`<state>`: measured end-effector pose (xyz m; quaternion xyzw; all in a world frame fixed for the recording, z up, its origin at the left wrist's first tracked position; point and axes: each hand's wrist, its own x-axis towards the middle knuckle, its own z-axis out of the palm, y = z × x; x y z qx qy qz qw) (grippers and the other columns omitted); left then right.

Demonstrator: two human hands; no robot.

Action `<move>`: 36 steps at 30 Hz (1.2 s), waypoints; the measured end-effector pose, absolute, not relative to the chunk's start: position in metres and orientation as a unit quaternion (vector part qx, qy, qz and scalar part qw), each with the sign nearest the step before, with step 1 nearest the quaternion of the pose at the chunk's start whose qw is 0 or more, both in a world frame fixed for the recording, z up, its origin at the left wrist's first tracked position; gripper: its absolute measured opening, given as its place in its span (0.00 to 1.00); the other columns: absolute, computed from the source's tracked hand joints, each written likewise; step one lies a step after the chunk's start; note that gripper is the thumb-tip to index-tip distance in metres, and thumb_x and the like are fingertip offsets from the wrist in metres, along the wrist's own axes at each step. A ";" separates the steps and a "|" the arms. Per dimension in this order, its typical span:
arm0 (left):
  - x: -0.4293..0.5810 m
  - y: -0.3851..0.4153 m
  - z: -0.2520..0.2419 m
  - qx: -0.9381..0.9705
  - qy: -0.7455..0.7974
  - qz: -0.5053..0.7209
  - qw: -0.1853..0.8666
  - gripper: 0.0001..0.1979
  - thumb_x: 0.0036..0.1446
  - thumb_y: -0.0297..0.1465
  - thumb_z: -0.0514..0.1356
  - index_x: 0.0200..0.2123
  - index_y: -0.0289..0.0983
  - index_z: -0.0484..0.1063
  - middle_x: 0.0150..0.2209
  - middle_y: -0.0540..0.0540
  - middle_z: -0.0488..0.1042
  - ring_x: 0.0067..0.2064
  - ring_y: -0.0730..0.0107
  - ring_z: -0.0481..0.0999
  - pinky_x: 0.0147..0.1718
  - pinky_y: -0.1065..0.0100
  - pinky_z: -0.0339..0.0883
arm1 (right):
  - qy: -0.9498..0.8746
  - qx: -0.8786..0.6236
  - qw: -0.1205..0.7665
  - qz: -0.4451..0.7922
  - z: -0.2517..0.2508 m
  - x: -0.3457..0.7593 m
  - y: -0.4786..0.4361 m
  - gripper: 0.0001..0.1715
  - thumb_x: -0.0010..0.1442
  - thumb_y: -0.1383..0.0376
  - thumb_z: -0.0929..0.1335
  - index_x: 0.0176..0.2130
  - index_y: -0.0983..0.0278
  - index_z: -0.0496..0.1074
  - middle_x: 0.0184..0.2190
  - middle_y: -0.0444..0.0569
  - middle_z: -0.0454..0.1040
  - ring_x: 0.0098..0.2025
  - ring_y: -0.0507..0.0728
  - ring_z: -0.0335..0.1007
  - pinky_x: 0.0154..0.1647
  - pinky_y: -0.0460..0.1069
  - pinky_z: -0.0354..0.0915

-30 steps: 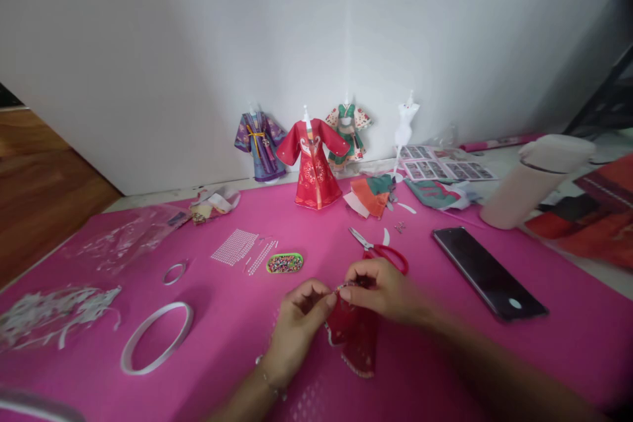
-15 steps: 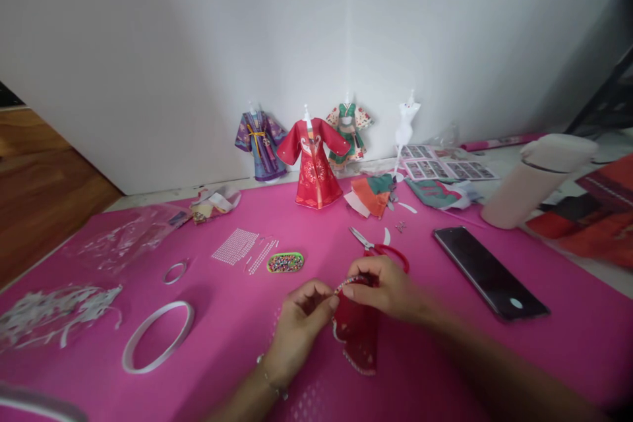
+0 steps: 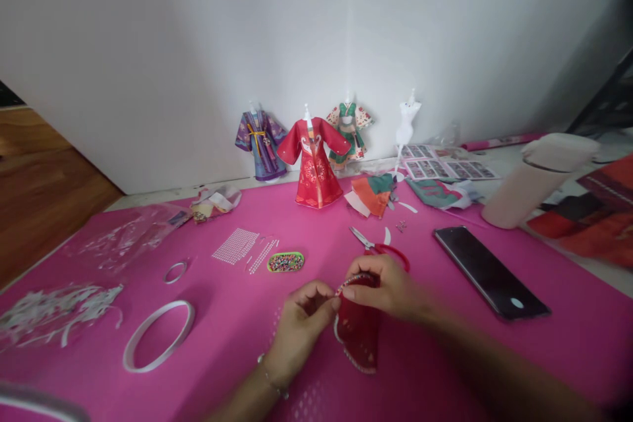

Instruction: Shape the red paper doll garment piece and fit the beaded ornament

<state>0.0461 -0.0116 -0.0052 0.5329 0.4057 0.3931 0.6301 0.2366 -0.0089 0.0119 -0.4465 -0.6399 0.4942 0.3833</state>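
Between my two hands hangs a small piece of red fabric [image 3: 360, 330] with a pale beaded trim along its scalloped edge. My left hand [image 3: 304, 320] pinches the trimmed edge at its upper left between thumb and fingers. My right hand [image 3: 380, 287] grips the top of the cloth, its thumb lying on the red side just below the trim. Beyond my right hand lie red-handled scissors [image 3: 388, 250], partly covered by it. A green-rimmed oval tray of multicoloured beads [image 3: 285, 262] sits ahead of my left hand.
A red robe on a stand [image 3: 316, 165] stands at the back, near a white mannequin [image 3: 406, 122]. On the right are a phone [image 3: 489, 273] and a pale bottle [image 3: 534, 184]. To the left lie sheets of stick-on pearls [image 3: 236, 246], a tape roll [image 3: 131, 349] and white strips [image 3: 59, 310].
Both hands keep their grip in nearly the same place. The lower beaded edge of the red fabric has shifted slightly, and its curve shows a little more openly.
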 end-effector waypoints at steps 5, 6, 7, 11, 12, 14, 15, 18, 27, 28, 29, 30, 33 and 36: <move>0.046 -0.011 -0.004 0.541 0.405 0.384 0.628 0.20 0.46 0.45 0.70 0.25 0.35 0.71 0.23 0.51 0.70 0.26 0.73 0.65 0.28 0.71 0.59 | -0.639 -0.450 0.389 0.488 0.012 0.234 -0.009 0.10 0.54 0.60 0.71 0.27 0.64 0.73 0.22 0.40 0.69 0.25 0.50 0.61 0.25 0.47 0.57; 0.046 -0.011 -0.004 0.542 0.405 0.383 0.629 0.20 0.46 0.45 0.70 0.25 0.35 0.71 0.23 0.51 0.70 0.26 0.73 0.65 0.28 0.71 0.59 | -0.638 -0.452 0.393 0.485 0.012 0.234 -0.009 0.10 0.54 0.60 0.71 0.27 0.64 0.72 0.21 0.40 0.68 0.25 0.50 0.61 0.25 0.46 0.56; 0.046 -0.011 -0.004 0.542 0.406 0.382 0.630 0.19 0.46 0.45 0.70 0.25 0.35 0.72 0.23 0.51 0.70 0.26 0.73 0.65 0.28 0.71 0.59 | -0.636 -0.454 0.397 0.482 0.013 0.234 -0.009 0.09 0.54 0.61 0.70 0.27 0.63 0.72 0.21 0.40 0.68 0.25 0.50 0.61 0.25 0.46 0.57; 0.046 -0.011 -0.005 0.533 0.408 0.389 0.631 0.19 0.47 0.44 0.70 0.24 0.35 0.71 0.23 0.52 0.70 0.26 0.74 0.65 0.27 0.72 0.59 | -0.636 -0.455 0.399 0.479 0.014 0.235 -0.009 0.09 0.54 0.61 0.71 0.27 0.63 0.71 0.21 0.39 0.68 0.25 0.50 0.62 0.25 0.46 0.58; 0.046 -0.011 -0.005 0.532 0.407 0.390 0.632 0.19 0.47 0.44 0.70 0.25 0.35 0.71 0.23 0.52 0.70 0.26 0.74 0.65 0.27 0.72 0.59 | -0.637 -0.453 0.395 0.482 0.014 0.236 -0.009 0.09 0.53 0.60 0.71 0.28 0.63 0.72 0.22 0.40 0.69 0.26 0.50 0.63 0.25 0.46 0.58; 0.046 -0.012 -0.005 0.531 0.405 0.392 0.633 0.19 0.47 0.44 0.70 0.25 0.35 0.71 0.23 0.52 0.71 0.26 0.74 0.65 0.28 0.72 0.60 | -0.640 -0.453 0.390 0.484 0.014 0.235 -0.010 0.10 0.53 0.58 0.72 0.29 0.63 0.74 0.23 0.41 0.71 0.26 0.51 0.65 0.25 0.46 0.59; 0.046 -0.012 -0.005 0.532 0.403 0.392 0.633 0.19 0.48 0.44 0.70 0.25 0.35 0.71 0.23 0.51 0.71 0.26 0.73 0.66 0.28 0.72 0.60 | -0.640 -0.455 0.389 0.483 0.013 0.235 -0.010 0.10 0.53 0.58 0.72 0.29 0.63 0.74 0.24 0.41 0.72 0.27 0.51 0.66 0.26 0.46 0.60; 0.045 -0.013 -0.003 0.540 0.387 0.385 0.640 0.18 0.49 0.44 0.70 0.25 0.36 0.71 0.23 0.51 0.71 0.26 0.73 0.67 0.29 0.72 0.61 | -0.636 -0.466 0.396 0.471 0.013 0.234 -0.010 0.10 0.54 0.58 0.71 0.28 0.63 0.73 0.22 0.41 0.70 0.26 0.51 0.65 0.25 0.46 0.59; 0.047 -0.014 -0.001 0.528 0.340 0.335 0.702 0.15 0.50 0.41 0.70 0.31 0.36 0.73 0.25 0.47 0.78 0.28 0.66 0.78 0.32 0.66 0.70 | -0.620 -0.494 0.433 0.429 0.017 0.235 -0.007 0.11 0.57 0.58 0.69 0.29 0.62 0.70 0.24 0.40 0.67 0.27 0.51 0.62 0.29 0.47 0.58; 0.047 -0.014 0.000 0.528 0.339 0.337 0.702 0.15 0.50 0.41 0.70 0.30 0.36 0.73 0.25 0.47 0.78 0.28 0.66 0.78 0.32 0.67 0.70 | -0.615 -0.498 0.437 0.426 0.017 0.235 -0.007 0.11 0.57 0.57 0.68 0.29 0.61 0.69 0.24 0.40 0.67 0.27 0.52 0.62 0.29 0.47 0.58; 0.047 -0.014 0.000 0.526 0.340 0.338 0.702 0.15 0.50 0.41 0.70 0.30 0.36 0.73 0.25 0.47 0.78 0.28 0.66 0.78 0.31 0.67 0.70 | -0.611 -0.501 0.441 0.425 0.018 0.235 -0.007 0.11 0.57 0.57 0.68 0.29 0.61 0.68 0.24 0.40 0.66 0.27 0.52 0.61 0.28 0.47 0.58; 0.047 -0.014 0.000 0.523 0.342 0.340 0.703 0.15 0.49 0.41 0.70 0.29 0.36 0.73 0.25 0.47 0.78 0.28 0.66 0.78 0.31 0.67 0.70 | -0.607 -0.503 0.444 0.426 0.018 0.235 -0.007 0.11 0.57 0.56 0.68 0.29 0.61 0.68 0.24 0.40 0.66 0.27 0.52 0.61 0.28 0.48 0.58; 0.047 -0.013 0.000 0.513 0.351 0.345 0.703 0.17 0.48 0.42 0.70 0.29 0.36 0.72 0.24 0.48 0.78 0.26 0.67 0.77 0.30 0.67 0.71 | -0.597 -0.505 0.447 0.434 0.018 0.235 -0.007 0.13 0.56 0.55 0.67 0.29 0.60 0.66 0.23 0.40 0.64 0.25 0.52 0.60 0.26 0.48 0.57; 0.048 -0.012 -0.001 0.506 0.358 0.355 0.700 0.19 0.47 0.44 0.71 0.29 0.36 0.71 0.23 0.48 0.78 0.25 0.68 0.77 0.29 0.68 0.70 | -0.592 -0.506 0.448 0.439 0.018 0.236 -0.006 0.12 0.55 0.55 0.67 0.29 0.60 0.65 0.22 0.39 0.63 0.24 0.52 0.59 0.25 0.48 0.56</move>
